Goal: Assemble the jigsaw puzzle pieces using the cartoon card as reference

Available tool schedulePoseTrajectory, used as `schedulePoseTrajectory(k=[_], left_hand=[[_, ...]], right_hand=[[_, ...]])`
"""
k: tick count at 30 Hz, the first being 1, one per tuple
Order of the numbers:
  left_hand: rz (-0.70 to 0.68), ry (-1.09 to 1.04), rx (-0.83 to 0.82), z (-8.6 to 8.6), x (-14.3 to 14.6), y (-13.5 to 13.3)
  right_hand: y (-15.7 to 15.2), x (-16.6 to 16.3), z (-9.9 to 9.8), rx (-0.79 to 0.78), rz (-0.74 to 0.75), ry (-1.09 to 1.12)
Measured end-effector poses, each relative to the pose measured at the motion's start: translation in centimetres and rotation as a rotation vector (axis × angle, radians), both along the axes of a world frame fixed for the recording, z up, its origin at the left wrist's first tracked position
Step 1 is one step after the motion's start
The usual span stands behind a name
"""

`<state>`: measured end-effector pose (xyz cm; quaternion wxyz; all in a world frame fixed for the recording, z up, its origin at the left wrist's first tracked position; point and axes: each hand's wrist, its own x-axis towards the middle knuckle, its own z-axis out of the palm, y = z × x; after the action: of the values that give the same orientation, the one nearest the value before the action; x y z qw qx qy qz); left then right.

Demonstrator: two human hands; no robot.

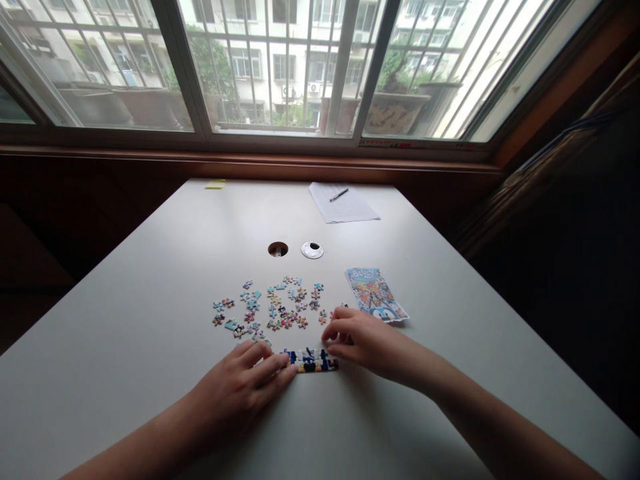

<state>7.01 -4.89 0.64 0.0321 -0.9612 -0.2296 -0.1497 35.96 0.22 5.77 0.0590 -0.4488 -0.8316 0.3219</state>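
Observation:
A strip of joined jigsaw puzzle pieces point(310, 361), dark blue, white and yellow, lies flat near me on the table. My left hand point(245, 377) is closed at its left end, thumb and fingertips pressed against the pieces and covering that end. Just above the strip's right end is my right hand point(357, 339), its fingers curled in towards the thumb. Whatever sits between those fingertips is too small to make out. Beyond both hands, several loose puzzle pieces point(283, 313) are scattered, and a few are partly hidden behind the fingers.
A colourful picture sheet point(376, 293) lies right of the pieces. Farther back are a round hole point(278, 249) in the white table point(150, 320), a round cover point(313, 250), papers point(350, 208) with a pen point(339, 195), and yellow notes point(215, 184). A barred window stands behind.

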Motion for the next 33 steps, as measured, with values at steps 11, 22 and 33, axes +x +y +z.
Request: schedulePoseTrajectory(k=[11,22,33], left_hand=[[0.003,-0.003,0.056,0.1,0.1,0.0],[-0.006,-0.007,0.044,0.0,0.1,0.0],[0.001,-0.002,0.07,-0.3,0.3,-0.1]], right_hand=[[-2.3,-1.5,-1.3,0.183,0.033,-0.113],[-2.0,-1.8,-0.6,0.127,0.014,-0.158],[-2.3,-2.5,-1.3,0.211,0.061,-0.087]])
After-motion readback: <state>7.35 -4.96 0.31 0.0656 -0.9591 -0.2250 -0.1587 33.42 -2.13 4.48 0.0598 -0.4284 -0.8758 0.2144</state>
